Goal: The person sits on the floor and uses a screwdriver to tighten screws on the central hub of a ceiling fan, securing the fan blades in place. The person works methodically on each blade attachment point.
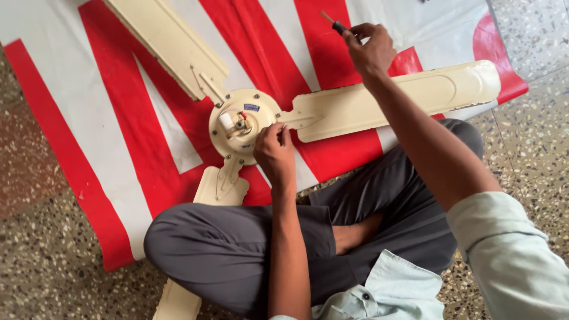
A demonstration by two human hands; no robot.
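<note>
A cream ceiling fan lies on a red-and-white sheet, its round motor hub (240, 121) in the middle with three blades reaching out. My left hand (274, 151) pinches at the hub's right rim, where the right blade (391, 98) joins. My right hand (371, 48) is raised above that blade, closed around a screwdriver (333, 23) with a dark handle, its tip pointing up and left. One blade (163, 38) runs to the upper left; another (222, 186) passes under my crossed legs.
The red-and-white sheet (106, 118) covers speckled stone floor (47, 255). My crossed legs in grey trousers (237, 243) sit at the sheet's near edge. Bare floor shows at the right (533, 130).
</note>
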